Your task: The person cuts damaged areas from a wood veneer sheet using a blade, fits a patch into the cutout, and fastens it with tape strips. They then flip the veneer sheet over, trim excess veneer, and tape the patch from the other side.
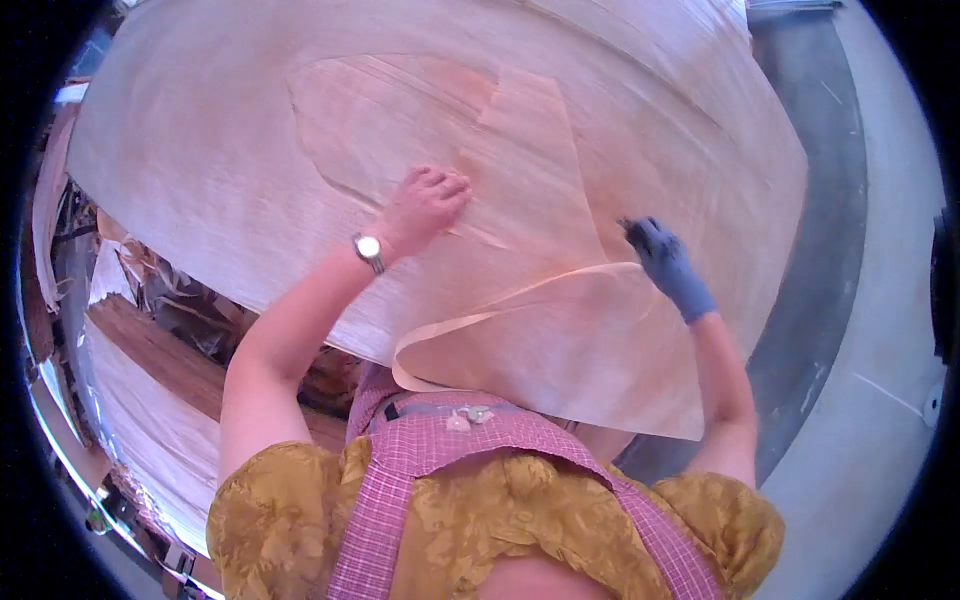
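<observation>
A large stack of thin pale wood veneer sheets (200, 150) lies in front of me. My left hand (428, 205), bare with a watch (368, 250) on the wrist, rests on the top veneer with its fingers curled down; whatever they pinch is hidden. My right hand (664, 262) wears a blue-grey glove and is closed around a small dark tool (627, 226) whose kind is unclear. Between the hands lies an irregular veneer piece (530, 160) with cut edges. Nearer my body, a loose veneer sheet (560, 350) curls up along its edge and folds over.
To the left, scraps and torn veneer (125, 260) lie beside a brown board (160, 345). On the right, a dark grey floor strip (815, 200) borders a lighter floor (890, 260). My checked apron (480, 440) is close to the stack's near edge.
</observation>
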Available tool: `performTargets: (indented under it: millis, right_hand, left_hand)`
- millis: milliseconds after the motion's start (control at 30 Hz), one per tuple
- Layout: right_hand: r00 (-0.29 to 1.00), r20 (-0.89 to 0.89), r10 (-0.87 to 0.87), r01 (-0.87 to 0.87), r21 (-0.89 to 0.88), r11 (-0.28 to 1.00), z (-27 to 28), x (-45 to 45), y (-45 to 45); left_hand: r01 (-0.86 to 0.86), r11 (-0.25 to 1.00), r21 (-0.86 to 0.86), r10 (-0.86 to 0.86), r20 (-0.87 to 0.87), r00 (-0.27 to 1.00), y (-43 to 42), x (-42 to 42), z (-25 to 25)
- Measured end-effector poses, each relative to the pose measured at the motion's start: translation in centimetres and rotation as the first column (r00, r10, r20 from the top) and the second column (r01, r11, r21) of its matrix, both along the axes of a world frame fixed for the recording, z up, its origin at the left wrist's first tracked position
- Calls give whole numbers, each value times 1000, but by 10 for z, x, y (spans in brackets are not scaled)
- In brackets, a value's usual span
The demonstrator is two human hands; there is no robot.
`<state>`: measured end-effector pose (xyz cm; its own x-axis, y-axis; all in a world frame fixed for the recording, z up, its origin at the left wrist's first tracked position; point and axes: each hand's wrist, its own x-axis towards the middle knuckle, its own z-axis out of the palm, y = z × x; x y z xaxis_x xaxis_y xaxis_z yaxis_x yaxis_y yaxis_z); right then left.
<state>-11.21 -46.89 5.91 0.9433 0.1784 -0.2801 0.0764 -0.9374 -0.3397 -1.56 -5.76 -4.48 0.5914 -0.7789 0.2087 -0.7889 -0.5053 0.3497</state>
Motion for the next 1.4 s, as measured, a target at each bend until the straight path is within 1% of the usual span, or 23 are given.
performTargets:
  millis: [67,133,167,233,267,333,433,467,500,533,567,633,733,767,833,933,1033,1233,1333,1400]
  right_hand:
    - [999,25,-35,26,294,956,-14,44,57]
    - [962,-263,-72,207,533,820,-27,76,107]
    - [982,-185,-25,116,497,860,-39,85,119]
    - [995,-47,90,-65,393,917,-68,91,131]
    - [996,-65,59,-31,376,926,-75,87,127]
    - [996,-92,15,16,328,944,-80,95,135]
    - [963,-267,14,78,331,940,-67,108,139]
    - [978,-125,168,-136,229,964,-61,115,141]
    - [942,3,336,-335,99,937,-48,124,151]
    - [857,104,504,-502,-50,864,-38,132,160]
    - [782,118,613,-603,-107,790,-36,138,167]
    - [589,137,797,-764,-226,604,-43,162,188]
    - [356,108,928,-908,-195,371,-48,186,207]
    - [313,109,943,-923,-198,329,-47,189,205]
    - [232,108,967,-947,-204,250,-52,192,207]
    - [151,113,982,-959,-223,174,-55,201,208]
    - [134,129,983,-965,-208,159,-57,203,210]
    - [118,28,993,-961,-250,121,-60,203,219]
    - [146,-56,988,-958,-257,127,-55,216,215]
    - [167,-34,985,-951,-270,152,-51,235,203]
  left_hand:
    - [-68,979,194,47,107,993,-17,-14,18]
    - [-171,946,275,158,68,985,-38,-25,20]
    - [-215,924,316,211,46,976,-48,-31,21]
    - [-306,934,185,300,61,952,-67,-45,24]
    - [-352,929,118,346,66,936,-75,-53,25]
    - [-417,902,111,413,54,909,-75,-59,7]
    - [-461,883,94,456,68,887,-78,-74,-4]
    - [-467,880,91,461,79,884,-79,-77,-5]
    - [-481,874,69,476,69,877,-81,-77,-8]
    - [-493,868,51,491,56,870,-85,-78,-6]
    - [-503,864,34,501,43,864,-88,-80,-5]
    - [-483,876,9,483,-14,876,-86,-81,-9]
    - [-493,870,-1,492,-52,869,-87,-80,-6]
    - [-499,867,-1,498,-61,865,-94,-80,1]
    - [-505,863,-1,503,-89,860,-97,-81,-1]
    - [-510,860,-2,505,-129,853,-96,-79,0]
    - [-514,858,1,506,-180,844,-97,-76,4]
    - [-513,858,25,507,-207,837,-95,-75,0]
    - [-523,852,22,516,-207,831,-92,-76,0]
    - [-530,848,18,521,-219,825,-92,-75,3]
